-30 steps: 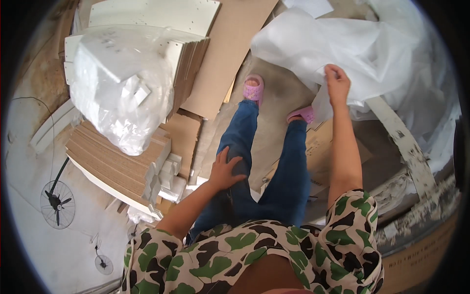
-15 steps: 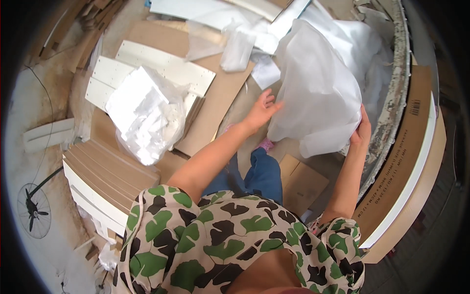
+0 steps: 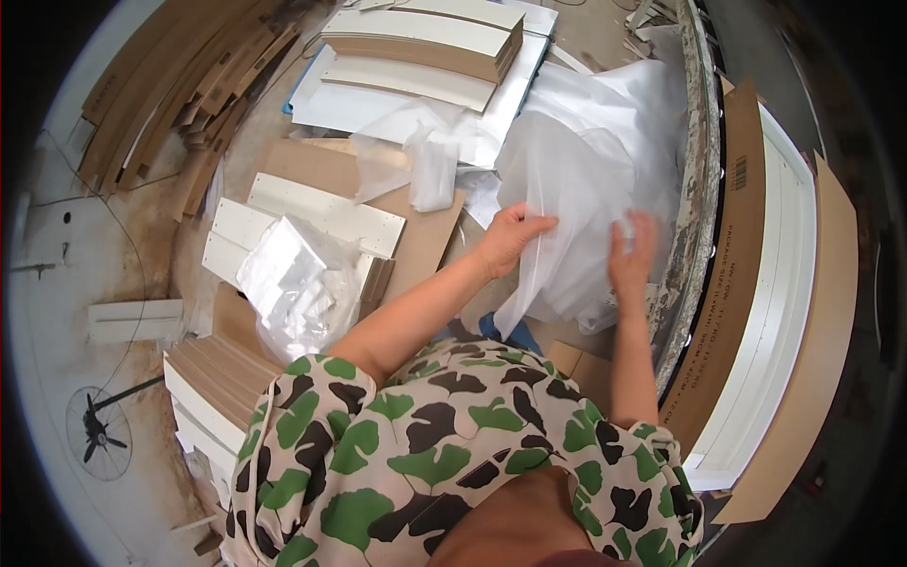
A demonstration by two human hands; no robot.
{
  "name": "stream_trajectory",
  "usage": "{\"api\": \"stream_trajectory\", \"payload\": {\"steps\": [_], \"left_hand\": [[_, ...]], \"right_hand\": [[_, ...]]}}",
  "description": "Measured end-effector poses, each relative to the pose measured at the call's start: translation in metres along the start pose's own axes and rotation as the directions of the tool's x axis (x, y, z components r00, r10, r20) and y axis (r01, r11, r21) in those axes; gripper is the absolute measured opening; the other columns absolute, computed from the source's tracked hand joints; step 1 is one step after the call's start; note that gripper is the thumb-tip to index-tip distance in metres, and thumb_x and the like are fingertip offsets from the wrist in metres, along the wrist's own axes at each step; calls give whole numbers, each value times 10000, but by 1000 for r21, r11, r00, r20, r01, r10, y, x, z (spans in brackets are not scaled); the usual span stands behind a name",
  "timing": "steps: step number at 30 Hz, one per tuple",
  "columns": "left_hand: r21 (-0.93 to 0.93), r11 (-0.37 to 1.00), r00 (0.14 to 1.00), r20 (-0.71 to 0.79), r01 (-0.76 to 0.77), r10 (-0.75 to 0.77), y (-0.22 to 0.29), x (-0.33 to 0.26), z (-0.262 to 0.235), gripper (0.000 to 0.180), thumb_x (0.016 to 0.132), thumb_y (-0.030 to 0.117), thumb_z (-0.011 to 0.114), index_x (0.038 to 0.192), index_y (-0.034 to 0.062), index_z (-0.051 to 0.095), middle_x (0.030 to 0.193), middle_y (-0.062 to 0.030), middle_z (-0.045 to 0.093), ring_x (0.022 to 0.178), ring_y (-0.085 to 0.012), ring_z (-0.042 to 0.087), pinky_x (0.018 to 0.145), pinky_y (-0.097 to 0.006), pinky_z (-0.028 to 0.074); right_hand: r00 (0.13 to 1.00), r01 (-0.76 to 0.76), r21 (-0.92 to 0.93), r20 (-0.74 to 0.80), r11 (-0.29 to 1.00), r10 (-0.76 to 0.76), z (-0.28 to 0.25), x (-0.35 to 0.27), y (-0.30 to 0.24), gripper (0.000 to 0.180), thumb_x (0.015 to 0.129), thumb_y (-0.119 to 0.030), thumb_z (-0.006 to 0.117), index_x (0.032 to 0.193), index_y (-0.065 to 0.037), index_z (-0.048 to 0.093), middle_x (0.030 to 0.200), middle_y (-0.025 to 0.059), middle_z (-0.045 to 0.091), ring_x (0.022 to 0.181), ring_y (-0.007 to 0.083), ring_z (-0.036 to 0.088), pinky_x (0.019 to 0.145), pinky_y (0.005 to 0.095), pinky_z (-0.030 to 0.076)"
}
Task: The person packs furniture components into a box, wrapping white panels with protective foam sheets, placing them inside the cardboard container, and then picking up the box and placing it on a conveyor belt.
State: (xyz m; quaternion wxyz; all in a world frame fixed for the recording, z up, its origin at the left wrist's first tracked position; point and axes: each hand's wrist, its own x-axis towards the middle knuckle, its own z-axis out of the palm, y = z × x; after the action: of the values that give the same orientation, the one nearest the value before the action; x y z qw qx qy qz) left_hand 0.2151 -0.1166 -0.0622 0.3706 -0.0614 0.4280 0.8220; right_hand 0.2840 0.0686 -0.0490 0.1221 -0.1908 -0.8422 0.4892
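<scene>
Left hand (image 3: 510,238) shifted onto plastic sheet (image 3: 586,189) — right hand (image 3: 631,260) seemingly gripping.

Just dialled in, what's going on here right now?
A person in a green, black and white leaf-print shirt has both hands on a large sheet of thin white translucent plastic wrap. The left hand grips its edge; the right hand presses into it. Flat white and brown furniture panels lie stacked around on the floor.

right hand (image 3: 631,253) veiled by plastic sheet (image 3: 586,189)
</scene>
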Motion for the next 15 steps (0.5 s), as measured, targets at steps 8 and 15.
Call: {"api": "stream_trajectory", "payload": {"steps": [8, 15], "left_hand": [[14, 995, 989, -120, 94, -91, -25, 1, 0, 229, 694, -50, 575, 908, 12, 524, 910, -144, 609, 821, -244, 620, 701, -380, 547], [126, 982, 975, -189, 141, -116, 3, 4, 3, 222, 703, -74, 545, 911, -1, 519, 922, -149, 605, 830, -260, 613, 718, -380, 538]], "right_hand": [[920, -216, 193, 368, 957, 133, 1, -22, 40, 332, 774, -104, 605, 1073, 29, 544, 888, 106, 615, 738, 132, 577, 636, 244, 479], [760, -580, 427, 590, 694, 272, 28, -28, 21, 384, 822, -237, 602, 1072, 45, 525, 871, 108, 606, 696, 161, 590, 607, 267, 510]]}}
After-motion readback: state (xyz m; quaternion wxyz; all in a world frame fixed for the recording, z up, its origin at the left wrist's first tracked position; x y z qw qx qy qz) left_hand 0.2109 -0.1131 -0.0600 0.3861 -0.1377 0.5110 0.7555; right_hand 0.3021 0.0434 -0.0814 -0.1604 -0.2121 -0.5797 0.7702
